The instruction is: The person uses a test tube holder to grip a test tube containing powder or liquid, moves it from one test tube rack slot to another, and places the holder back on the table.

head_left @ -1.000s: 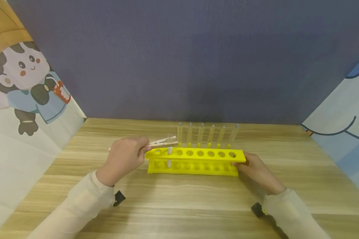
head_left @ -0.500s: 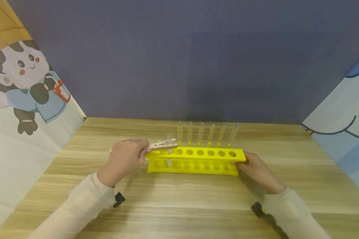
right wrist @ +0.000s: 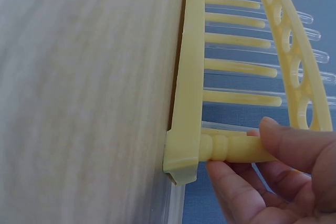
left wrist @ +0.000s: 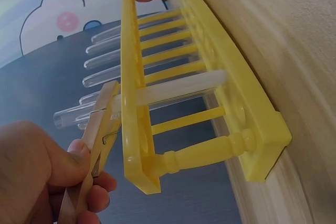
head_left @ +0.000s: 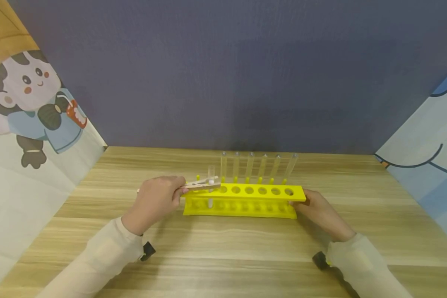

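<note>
My left hand [head_left: 154, 203] pinches a wooden test tube clamp [left wrist: 97, 124] between thumb and fingers. The clamp's jaws lie at a clear test tube [left wrist: 176, 90], just above the upper plate of a yellow test tube rack [head_left: 246, 196]. That tube stands in a hole near the rack's left end, with something white in its lower part. Whether the jaws press on the glass cannot be told. At the other end, my right hand [head_left: 320, 213] grips the rack's turned end post [right wrist: 236, 148] between thumb and fingers.
Several clear test tubes [head_left: 249, 165] sit upside down on yellow pegs [right wrist: 241, 66] along the rack's back. The rack stands on a wood-grain table [head_left: 231, 256]. A dark panel [head_left: 238, 82] rises behind, with printed sheets on both sides.
My left hand has lowered the clamp along the tube toward the rack, so more of the tube's top shows above the jaws. My right hand and the rack have stayed put.
</note>
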Tool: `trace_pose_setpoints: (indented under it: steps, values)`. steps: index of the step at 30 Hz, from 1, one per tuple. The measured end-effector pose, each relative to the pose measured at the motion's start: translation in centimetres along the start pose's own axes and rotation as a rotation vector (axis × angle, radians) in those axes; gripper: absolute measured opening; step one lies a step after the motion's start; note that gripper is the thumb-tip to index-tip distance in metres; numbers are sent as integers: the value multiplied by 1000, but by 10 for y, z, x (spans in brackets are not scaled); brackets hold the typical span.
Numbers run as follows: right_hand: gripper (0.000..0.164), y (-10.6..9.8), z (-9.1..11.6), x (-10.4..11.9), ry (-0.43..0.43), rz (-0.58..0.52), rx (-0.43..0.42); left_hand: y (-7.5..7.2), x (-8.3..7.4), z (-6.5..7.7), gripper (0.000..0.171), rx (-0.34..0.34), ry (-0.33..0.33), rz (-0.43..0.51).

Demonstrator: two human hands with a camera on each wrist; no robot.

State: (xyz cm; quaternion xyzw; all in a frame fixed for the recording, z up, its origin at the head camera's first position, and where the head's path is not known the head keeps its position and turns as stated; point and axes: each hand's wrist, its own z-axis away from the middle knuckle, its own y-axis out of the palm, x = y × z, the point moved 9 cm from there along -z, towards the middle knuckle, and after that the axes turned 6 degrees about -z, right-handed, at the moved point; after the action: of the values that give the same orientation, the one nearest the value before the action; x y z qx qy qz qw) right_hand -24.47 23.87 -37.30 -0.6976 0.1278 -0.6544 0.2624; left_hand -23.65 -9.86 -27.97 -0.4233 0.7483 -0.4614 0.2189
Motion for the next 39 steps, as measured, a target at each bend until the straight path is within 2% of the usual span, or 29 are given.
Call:
trace_pose_setpoints:
  steps: [10,18,28,39]
  values:
    - [33,0,-1,-2,25,-14,6,6,0,0,30,23,-7,-1]
    - [34,-1,-1,-2,35,-4,3,5,-2,0,30,23,0,-17]
    - [35,1,-1,-4,52,-54,18,5,0,1,29,26,-9,-2]
    - [35,0,-1,-5,52,-25,11,7,0,1,28,43,-12,0]
